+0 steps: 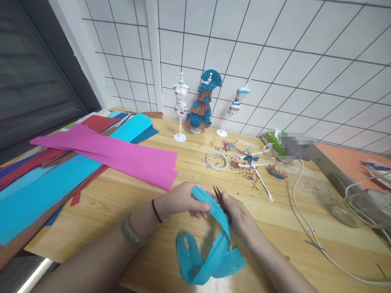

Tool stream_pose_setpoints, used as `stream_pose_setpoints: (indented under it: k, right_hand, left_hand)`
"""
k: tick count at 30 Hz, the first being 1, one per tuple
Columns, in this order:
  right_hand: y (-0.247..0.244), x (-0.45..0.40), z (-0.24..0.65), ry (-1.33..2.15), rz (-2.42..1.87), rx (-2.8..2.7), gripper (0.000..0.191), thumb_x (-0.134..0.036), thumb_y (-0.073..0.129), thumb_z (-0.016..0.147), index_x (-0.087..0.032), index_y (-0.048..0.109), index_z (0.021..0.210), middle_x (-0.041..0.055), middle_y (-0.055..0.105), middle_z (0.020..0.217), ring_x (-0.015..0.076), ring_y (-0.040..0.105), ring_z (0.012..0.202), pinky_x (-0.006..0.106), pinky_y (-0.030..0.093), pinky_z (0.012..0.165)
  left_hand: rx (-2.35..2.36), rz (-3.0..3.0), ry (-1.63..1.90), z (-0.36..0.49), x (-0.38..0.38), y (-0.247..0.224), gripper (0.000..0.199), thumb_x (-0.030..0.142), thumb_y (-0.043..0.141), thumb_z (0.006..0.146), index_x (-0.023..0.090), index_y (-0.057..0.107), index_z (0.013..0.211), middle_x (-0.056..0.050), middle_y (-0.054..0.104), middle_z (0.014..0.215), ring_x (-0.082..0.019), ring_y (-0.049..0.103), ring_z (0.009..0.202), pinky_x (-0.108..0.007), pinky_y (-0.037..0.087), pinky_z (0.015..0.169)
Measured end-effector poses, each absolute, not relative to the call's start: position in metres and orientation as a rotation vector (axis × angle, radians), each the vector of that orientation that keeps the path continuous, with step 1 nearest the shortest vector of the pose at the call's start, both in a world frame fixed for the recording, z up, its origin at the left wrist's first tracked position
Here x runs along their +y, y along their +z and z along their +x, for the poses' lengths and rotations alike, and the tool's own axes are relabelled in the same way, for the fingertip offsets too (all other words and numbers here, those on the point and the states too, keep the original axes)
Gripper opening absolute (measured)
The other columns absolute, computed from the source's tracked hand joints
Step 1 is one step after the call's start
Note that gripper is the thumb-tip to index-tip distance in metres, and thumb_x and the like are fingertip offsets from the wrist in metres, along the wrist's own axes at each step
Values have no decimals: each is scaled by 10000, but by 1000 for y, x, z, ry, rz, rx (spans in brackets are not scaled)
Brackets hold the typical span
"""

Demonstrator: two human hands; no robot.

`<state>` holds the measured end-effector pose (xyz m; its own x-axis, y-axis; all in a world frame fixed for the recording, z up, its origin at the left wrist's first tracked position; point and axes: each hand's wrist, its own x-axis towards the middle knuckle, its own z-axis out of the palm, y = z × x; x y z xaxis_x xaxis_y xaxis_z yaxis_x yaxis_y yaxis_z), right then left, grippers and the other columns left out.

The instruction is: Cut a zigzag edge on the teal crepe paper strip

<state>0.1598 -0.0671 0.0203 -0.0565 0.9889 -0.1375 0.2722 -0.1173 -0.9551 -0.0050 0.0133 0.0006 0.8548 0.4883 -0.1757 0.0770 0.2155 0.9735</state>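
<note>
My left hand [186, 200] pinches the upper end of a long blue crepe paper strip [220, 240] between thumb and fingers. From there the strip curls down toward me and loops over the wooden table [152, 254]. Close by on the right, my right hand [240, 215] is closed around dark scissors [220, 198], their pointed tips up beside the strip's edge. The scissors' handles are mostly hidden in that hand.
Crepe paper sheets, a pink one [122, 156] on top, cover the left. Behind stand a white mannequin [181, 99], a dressed one [201, 101] and a leaning one [236, 103]. A tape roll [216, 161], scraps and a white cable [297, 207] lie rightward.
</note>
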Motion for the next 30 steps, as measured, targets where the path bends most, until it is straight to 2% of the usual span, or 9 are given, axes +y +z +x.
stream_pose_setpoints:
  k: [3,7,12,17,22,30]
  right_hand:
    - [17,-66,161,1325,-1457,-1388,438,-512,342,872,-166,591,772,-10,535,606,125,419,511,243,337,501]
    - [16,-66,159,1274,-1341,-1505,260,-409,528,813,-157,559,758,-6,512,680,136,446,632,240,341,590]
    - [12,-68,158,1241,-1483,-1452,284,-420,579,766,-181,455,677,-59,329,584,103,316,541,228,264,513]
    - [10,-67,159,1363,-1407,-1445,324,-481,499,812,-183,461,692,-53,343,596,104,325,550,227,270,520]
    - [9,-68,161,1563,-1395,-1311,418,-552,313,868,-200,371,649,-78,214,544,88,177,475,223,163,436]
    - [18,-75,159,1416,-1467,-1586,404,-469,312,904,-191,426,634,-47,313,591,111,287,541,229,258,504]
  left_hand:
    - [523,1334,302,-6,14,2,509,380,685,654,140,543,1081,-38,642,700,-128,602,617,-221,473,542]
    - [581,1365,339,-7,15,3,379,436,644,685,118,594,884,-40,629,657,-114,593,584,-206,461,536]
    - [656,1356,429,-9,17,8,345,455,587,731,119,588,807,-23,614,678,-67,549,525,-176,429,512]
    - [641,1361,430,-11,19,10,293,389,630,709,117,588,810,-17,620,695,-62,554,544,-171,430,533]
    - [658,1338,429,-11,20,9,337,304,685,648,121,556,899,-20,623,720,-78,563,561,-192,448,534]
    - [655,1369,326,-9,16,12,396,215,665,633,124,527,993,18,576,638,-89,558,525,-208,451,505]
